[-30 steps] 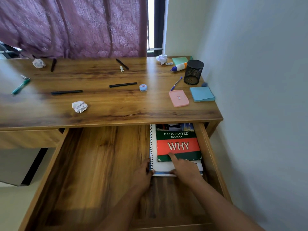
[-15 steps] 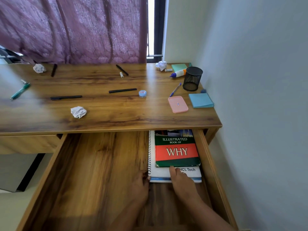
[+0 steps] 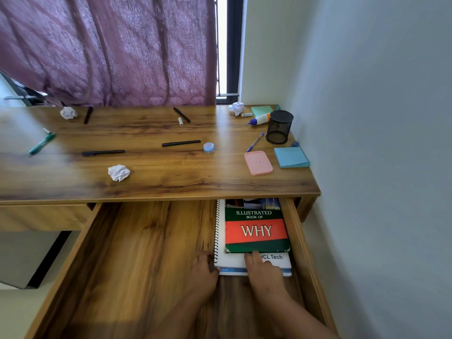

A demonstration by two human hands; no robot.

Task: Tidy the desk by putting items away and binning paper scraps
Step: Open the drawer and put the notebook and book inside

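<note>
The open wooden drawer holds a green and red "WHY" book lying on a white spiral notebook in its right part. My left hand touches the notebook's near left corner beside the spiral. My right hand rests flat on the notebook's near edge, fingertips at the book's lower edge. On the desk top lie three crumpled paper balls and several pens.
At the desk's right end stand a black mesh pen cup, a glue bottle, a pink case, blue sticky notes and a small blue jar. A wall runs along the right; a purple curtain hangs behind.
The view has tilted up a little. My right hand has slid back from the book's cover to the notebook's near edge; my left hand stays at the notebook's corner.
</note>
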